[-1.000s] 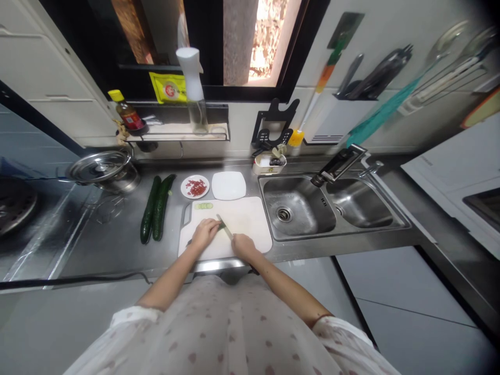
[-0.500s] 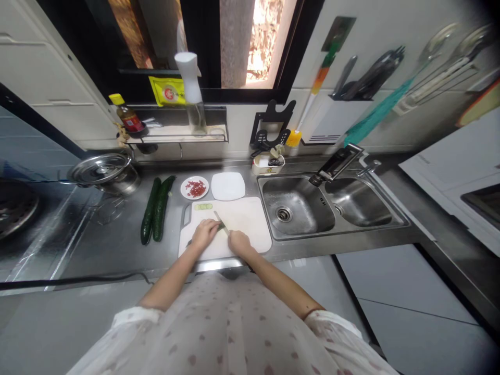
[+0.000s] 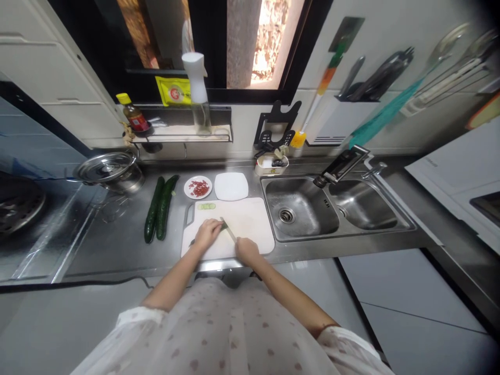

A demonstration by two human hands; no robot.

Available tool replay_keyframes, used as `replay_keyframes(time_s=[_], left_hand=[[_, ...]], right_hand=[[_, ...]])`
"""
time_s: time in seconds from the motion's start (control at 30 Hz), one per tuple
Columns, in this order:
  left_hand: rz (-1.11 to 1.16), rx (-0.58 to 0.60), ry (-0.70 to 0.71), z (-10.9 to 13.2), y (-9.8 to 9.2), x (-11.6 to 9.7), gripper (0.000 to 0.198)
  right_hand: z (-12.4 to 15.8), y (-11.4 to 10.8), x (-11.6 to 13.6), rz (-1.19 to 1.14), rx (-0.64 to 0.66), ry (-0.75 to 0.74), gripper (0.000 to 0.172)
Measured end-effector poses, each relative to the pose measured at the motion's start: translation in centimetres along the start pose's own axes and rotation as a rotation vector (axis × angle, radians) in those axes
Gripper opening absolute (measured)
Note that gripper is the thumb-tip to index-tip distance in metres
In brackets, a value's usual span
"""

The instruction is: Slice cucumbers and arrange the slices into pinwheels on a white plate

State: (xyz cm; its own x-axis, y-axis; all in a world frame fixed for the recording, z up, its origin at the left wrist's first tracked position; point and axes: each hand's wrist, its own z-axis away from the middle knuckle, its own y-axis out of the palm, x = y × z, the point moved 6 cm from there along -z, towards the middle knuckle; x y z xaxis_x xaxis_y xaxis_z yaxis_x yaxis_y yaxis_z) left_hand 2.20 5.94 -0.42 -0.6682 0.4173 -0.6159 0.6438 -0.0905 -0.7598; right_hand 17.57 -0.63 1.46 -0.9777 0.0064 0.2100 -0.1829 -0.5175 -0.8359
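Note:
My right hand (image 3: 247, 251) is closed round the handle of a knife (image 3: 228, 229), whose blade points up and left across the white cutting board (image 3: 250, 219). My left hand (image 3: 208, 233) is closed on a cucumber (image 3: 224, 225); its cut end shows by my fingertips, against the blade, and a dark bit of it shows at the wrist side. Most of this cucumber is hidden under the hand. A short row of pale green cucumber slices (image 3: 206, 206) lies near the board's upper left corner.
Two whole cucumbers (image 3: 161, 208) lie left of the board. Behind it are a small plate with red pieces (image 3: 198, 187) and a white square plate (image 3: 231, 186). A double sink (image 3: 300, 208) adjoins on the right; a lidded steel pot (image 3: 113, 172) stands at far left.
The camera view has shifted slightly, moving the scene to the right. My right hand and the knife have drawn a little back and right of my left hand, which keeps its hold.

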Motion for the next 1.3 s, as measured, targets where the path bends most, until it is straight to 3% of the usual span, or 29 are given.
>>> replay_keyframes(time_s=[0.33, 0.9, 1.3], left_hand=[[0.006, 0.003, -0.014, 0.0, 0.0, 0.1, 0.024], [0.012, -0.003, -0.004, 0.1, -0.4, -0.4, 0.023], [0.013, -0.007, -0.013, 0.1, -0.4, -0.3, 0.024]], right_hand=[[-0.2, -0.4, 0.4, -0.003, -0.013, -0.011, 0.031], [-3.0, -1.9, 2.1, -0.047, -0.081, -0.015, 0.031], [-1.1, -1.3, 1.1, -0.014, -0.029, 0.011, 0.031]])
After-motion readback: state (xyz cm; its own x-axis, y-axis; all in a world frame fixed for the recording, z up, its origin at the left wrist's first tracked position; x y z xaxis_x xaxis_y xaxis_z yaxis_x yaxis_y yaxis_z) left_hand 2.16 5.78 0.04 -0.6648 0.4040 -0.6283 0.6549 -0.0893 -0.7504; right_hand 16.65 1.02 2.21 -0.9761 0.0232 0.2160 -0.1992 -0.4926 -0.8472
